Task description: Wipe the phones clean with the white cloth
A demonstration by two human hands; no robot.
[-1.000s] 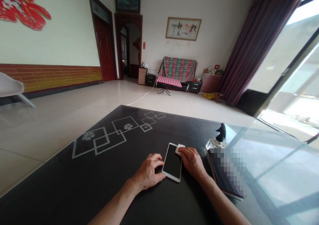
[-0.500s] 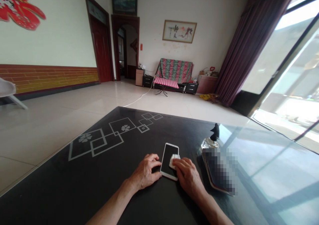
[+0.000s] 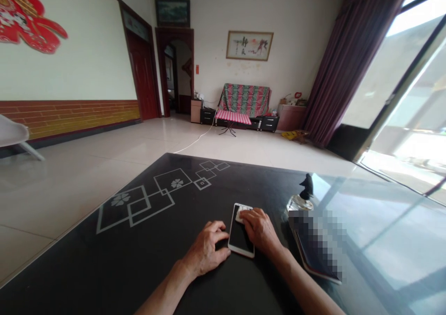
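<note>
A white-framed smartphone (image 3: 241,236) with a dark screen lies face up on the glossy black table (image 3: 114,268). My right hand (image 3: 263,231) is closed on a small folded white cloth (image 3: 239,214) and presses it against the upper part of the screen. At the phone's left edge rests my left hand (image 3: 209,250), thumb and fingers apart, the fingertips touching or almost touching the frame near its lower corner. Part of the cloth and the phone's upper right side are hidden under my right fingers.
Right of my right hand lies a dark, flat, blurred-out object (image 3: 317,245). Just behind it stands a clear spray bottle (image 3: 300,202) with a black nozzle. Beyond the table are a striped small table (image 3: 232,116), a white chair (image 3: 14,131) and a glass door (image 3: 411,101).
My right hand has slid the cloth up the screen toward the phone's top end. The left hand stays by the left edge. The whole view has shifted slightly.
</note>
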